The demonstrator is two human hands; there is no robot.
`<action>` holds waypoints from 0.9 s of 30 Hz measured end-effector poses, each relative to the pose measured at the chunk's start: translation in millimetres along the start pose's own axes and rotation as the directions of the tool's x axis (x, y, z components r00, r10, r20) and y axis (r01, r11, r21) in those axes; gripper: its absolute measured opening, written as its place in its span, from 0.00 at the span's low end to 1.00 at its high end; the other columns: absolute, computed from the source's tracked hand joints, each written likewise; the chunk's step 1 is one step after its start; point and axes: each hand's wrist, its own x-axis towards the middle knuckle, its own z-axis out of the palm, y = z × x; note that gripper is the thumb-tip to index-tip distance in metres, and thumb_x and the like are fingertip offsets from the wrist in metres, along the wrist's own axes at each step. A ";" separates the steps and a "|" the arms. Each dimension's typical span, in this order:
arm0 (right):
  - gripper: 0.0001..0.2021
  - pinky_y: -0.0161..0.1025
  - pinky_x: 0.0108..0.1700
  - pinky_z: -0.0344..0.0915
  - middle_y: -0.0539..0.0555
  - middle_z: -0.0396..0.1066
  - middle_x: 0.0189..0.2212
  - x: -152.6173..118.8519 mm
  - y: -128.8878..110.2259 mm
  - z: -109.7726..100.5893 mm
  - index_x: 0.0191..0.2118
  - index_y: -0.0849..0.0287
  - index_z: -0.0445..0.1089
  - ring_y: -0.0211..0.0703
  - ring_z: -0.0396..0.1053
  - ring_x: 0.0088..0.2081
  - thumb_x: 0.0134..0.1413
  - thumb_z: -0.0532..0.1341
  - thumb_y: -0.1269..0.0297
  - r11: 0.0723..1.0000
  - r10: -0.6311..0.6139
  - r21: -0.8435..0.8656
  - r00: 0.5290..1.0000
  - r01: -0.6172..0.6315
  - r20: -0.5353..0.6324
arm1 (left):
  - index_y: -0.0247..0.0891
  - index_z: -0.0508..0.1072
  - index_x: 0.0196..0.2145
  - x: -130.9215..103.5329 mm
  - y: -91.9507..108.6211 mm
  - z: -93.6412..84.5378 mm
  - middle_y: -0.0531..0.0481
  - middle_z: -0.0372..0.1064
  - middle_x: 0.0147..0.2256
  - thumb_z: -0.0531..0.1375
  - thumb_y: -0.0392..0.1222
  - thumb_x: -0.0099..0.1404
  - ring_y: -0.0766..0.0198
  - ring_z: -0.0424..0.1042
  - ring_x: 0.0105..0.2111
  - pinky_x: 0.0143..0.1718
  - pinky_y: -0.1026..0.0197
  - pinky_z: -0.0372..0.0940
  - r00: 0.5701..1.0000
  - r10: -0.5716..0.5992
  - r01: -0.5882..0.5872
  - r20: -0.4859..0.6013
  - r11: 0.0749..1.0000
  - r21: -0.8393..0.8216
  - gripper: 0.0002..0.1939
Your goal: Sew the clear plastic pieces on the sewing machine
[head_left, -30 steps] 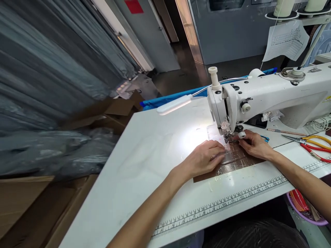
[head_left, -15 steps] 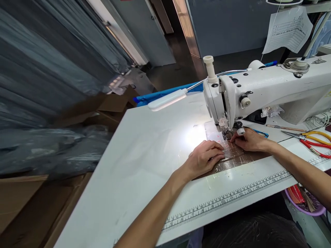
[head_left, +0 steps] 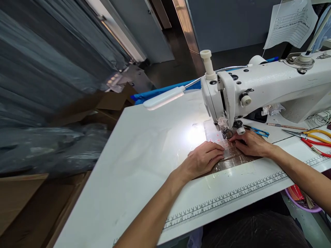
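Observation:
A white sewing machine [head_left: 269, 81] stands over the table, its presser foot [head_left: 227, 133] lit by a lamp. Beneath and in front of the foot lies a piece of sheer whitish fabric [head_left: 214, 135] with small pink marks, partly over a brown plate [head_left: 232, 160]. My left hand [head_left: 205, 158] rests flat on the fabric's near edge, fingers stretched and side by side. Close to the right of the foot, my right hand [head_left: 249, 143] has thumb and forefinger pinched together; whatever lies between the tips is too small to make out.
Blue-handled snips [head_left: 258, 131], a thin brown stick [head_left: 287, 126] and red-and-yellow-handled pliers or scissors [head_left: 314, 139] lie right of my right hand. A printed ruler [head_left: 227, 199] runs along the front edge. The lamp [head_left: 164, 98] reaches over the table's back. Cardboard boxes [head_left: 116, 98] stand left.
The whole view has shifted slightly. My right hand moved a little, showing more of the blue snips behind it. My left hand stays flat on the fabric.

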 end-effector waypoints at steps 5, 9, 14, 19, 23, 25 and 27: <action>0.16 0.41 0.40 0.66 0.57 0.74 0.41 -1.1 0.0 -0.9 0.49 0.58 0.75 0.44 0.71 0.37 0.62 0.53 0.68 0.999 -0.036 -0.010 0.999 0.036 0.032 | 0.36 0.75 0.36 1.1 1.2 -0.4 0.46 0.77 0.37 0.56 0.35 0.70 0.63 0.74 0.33 0.31 0.58 0.72 0.999 0.035 -0.035 -0.002 0.997 0.075 0.08; 0.15 0.39 0.39 0.66 0.56 0.74 0.39 -0.7 -0.6 -2.4 0.48 0.57 0.76 0.43 0.71 0.35 0.61 0.54 0.69 0.999 -0.029 -0.021 0.999 0.029 0.014 | 0.37 0.75 0.35 0.0 0.6 0.6 0.47 0.77 0.36 0.55 0.35 0.71 0.64 0.74 0.31 0.30 0.59 0.71 0.999 0.040 -0.039 -0.008 0.993 0.111 0.09; 0.15 0.40 0.39 0.66 0.55 0.74 0.38 -0.6 -0.4 -1.8 0.46 0.57 0.76 0.43 0.70 0.34 0.60 0.55 0.69 0.998 -0.052 -0.026 0.999 0.052 -0.009 | 0.38 0.75 0.36 -0.7 0.1 1.6 0.47 0.77 0.37 0.54 0.34 0.71 0.64 0.75 0.33 0.31 0.58 0.72 0.999 0.043 -0.042 -0.013 0.992 0.116 0.10; 0.16 0.40 0.38 0.67 0.57 0.73 0.42 -2.5 3.2 2.4 0.51 0.56 0.75 0.42 0.69 0.34 0.62 0.54 0.68 0.992 -0.120 -0.040 0.993 0.119 -0.019 | 0.37 0.75 0.36 -0.6 0.3 1.9 0.47 0.78 0.37 0.55 0.34 0.70 0.63 0.74 0.32 0.31 0.58 0.70 0.998 0.061 -0.062 0.014 0.990 0.128 0.09; 0.17 0.42 0.40 0.68 0.59 0.70 0.44 -4.5 6.1 5.8 0.55 0.53 0.73 0.44 0.69 0.37 0.63 0.55 0.66 0.961 -0.237 -0.142 0.971 0.236 0.013 | 0.36 0.75 0.36 -0.1 1.3 -2.0 0.47 0.78 0.37 0.56 0.33 0.69 0.63 0.75 0.33 0.33 0.58 0.70 0.998 0.062 -0.064 0.019 0.995 0.079 0.08; 0.17 0.42 0.39 0.68 0.59 0.69 0.44 -4.9 6.4 6.5 0.53 0.53 0.74 0.44 0.68 0.37 0.62 0.55 0.67 0.950 -0.261 -0.173 0.965 0.261 0.024 | 0.35 0.75 0.37 1.6 2.1 -6.5 0.46 0.78 0.37 0.57 0.34 0.67 0.61 0.75 0.33 0.34 0.57 0.70 0.997 0.057 -0.059 0.054 0.998 0.029 0.07; 0.17 0.41 0.39 0.68 0.59 0.69 0.44 -5.0 5.7 6.6 0.54 0.53 0.73 0.44 0.68 0.37 0.62 0.55 0.67 0.947 -0.260 -0.189 0.965 0.261 0.029 | 0.35 0.75 0.38 4.4 2.5 -11.5 0.46 0.77 0.38 0.57 0.38 0.65 0.60 0.75 0.34 0.34 0.55 0.70 0.992 0.057 -0.057 0.116 0.998 -0.008 0.07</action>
